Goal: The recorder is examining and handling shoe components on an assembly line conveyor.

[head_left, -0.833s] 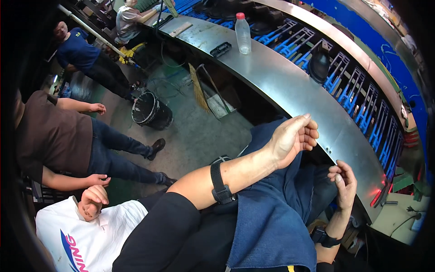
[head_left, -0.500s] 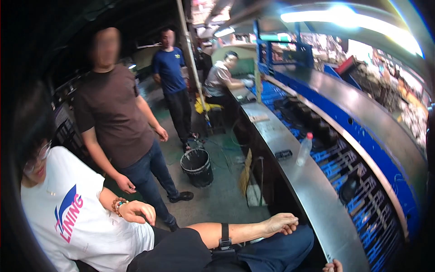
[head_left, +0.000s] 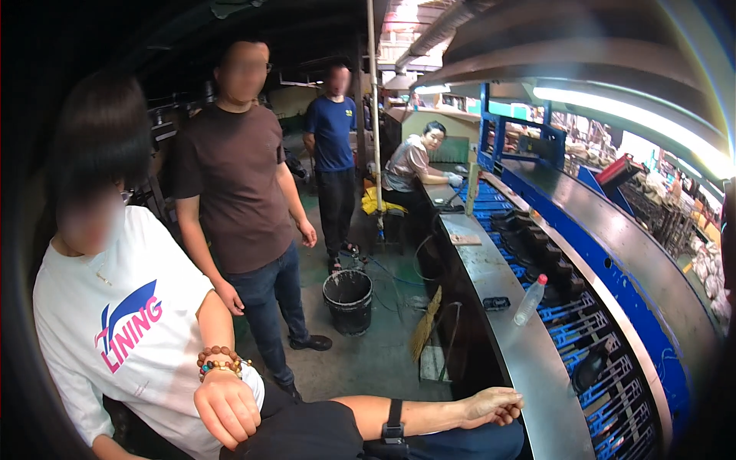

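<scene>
A: Eyes on the left hand [head_left: 491, 406], low in the view, forearm with a black wrist strap [head_left: 393, 429] stretched across the lap. It lies right at the near edge of the long grey metal desk [head_left: 529, 368].

B: Holding anything?

A: Nothing. Fingers loosely curled, half closed, empty, resting on the blue cloth of the lap. The right hand is out of view altogether.

B: What sits closest to it?

A: On the desk, well beyond the fingers, a clear plastic bottle with a red cap [head_left: 529, 300] stands slightly tilted, and just left of it lies a small flat black case [head_left: 497, 303]. Beyond the desk runs the blue conveyor rack [head_left: 583, 337] carrying dark shoe parts.

B: And if that hand goes for the bottle?

A: I'd judge a long forward reach is needed; open the fingers wide first, take the bottle around its middle, keep it upright so it doesn't tip toward the rack.

B: Others nearby?

A: A seated person in a white shirt at the left, beaded bracelet [head_left: 218, 360] on the wrist, that hand resting on the wearer's dark sleeve. A black bucket [head_left: 349, 300] stands on the floor.
</scene>
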A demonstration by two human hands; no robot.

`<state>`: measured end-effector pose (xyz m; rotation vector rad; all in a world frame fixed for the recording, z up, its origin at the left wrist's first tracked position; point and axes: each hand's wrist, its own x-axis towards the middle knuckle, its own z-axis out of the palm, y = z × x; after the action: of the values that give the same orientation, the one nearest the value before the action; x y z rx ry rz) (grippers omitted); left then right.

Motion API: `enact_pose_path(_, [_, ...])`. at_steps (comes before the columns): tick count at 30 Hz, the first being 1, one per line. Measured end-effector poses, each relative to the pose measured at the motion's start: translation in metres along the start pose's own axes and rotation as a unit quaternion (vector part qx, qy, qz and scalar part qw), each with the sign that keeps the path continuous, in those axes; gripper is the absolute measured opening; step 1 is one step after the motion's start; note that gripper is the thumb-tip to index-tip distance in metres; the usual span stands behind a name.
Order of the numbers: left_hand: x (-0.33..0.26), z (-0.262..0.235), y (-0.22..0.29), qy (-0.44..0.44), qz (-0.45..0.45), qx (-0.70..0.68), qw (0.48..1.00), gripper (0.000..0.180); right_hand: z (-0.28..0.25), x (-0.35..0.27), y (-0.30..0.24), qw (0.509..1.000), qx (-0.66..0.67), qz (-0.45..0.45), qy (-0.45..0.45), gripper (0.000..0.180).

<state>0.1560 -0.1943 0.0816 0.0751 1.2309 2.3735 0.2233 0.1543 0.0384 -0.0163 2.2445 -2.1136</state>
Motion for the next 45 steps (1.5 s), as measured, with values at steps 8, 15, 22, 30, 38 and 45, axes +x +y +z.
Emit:
enact_pose_path(8, [0.07,0.032,-0.007,-0.003,-0.006,-0.078,0.997,0.026,0.005,-0.019,0.013,0.997,0.024,-0.064,0.021,0.04])
enact_pose_path(15, [0.068,-0.011,-0.016,0.013,-0.017,-0.07,0.997,0.024,0.063,-0.03,-0.034,0.984,0.039,0.031,-0.172,0.042])
enact_pose_path(22, [0.057,-0.035,-0.003,0.06,0.009,-0.06,0.996,0.024,0.142,-0.001,-0.075,0.838,0.031,-0.092,-0.537,0.074])
enact_pose_path(30, [0.044,-0.05,0.004,0.062,-0.003,-0.053,0.997,0.025,0.157,-0.001,-0.044,0.783,0.067,-0.031,-0.617,0.06])
enact_pose_path(38, [0.041,-0.038,-0.006,0.051,-0.013,-0.039,0.998,0.028,0.127,-0.017,-0.067,0.848,0.136,0.049,-0.51,0.058])
enact_pose_path(45, [0.038,-0.038,-0.023,0.047,-0.033,-0.036,0.998,0.029,0.056,0.0,-0.035,0.941,0.114,0.003,-0.318,0.061])
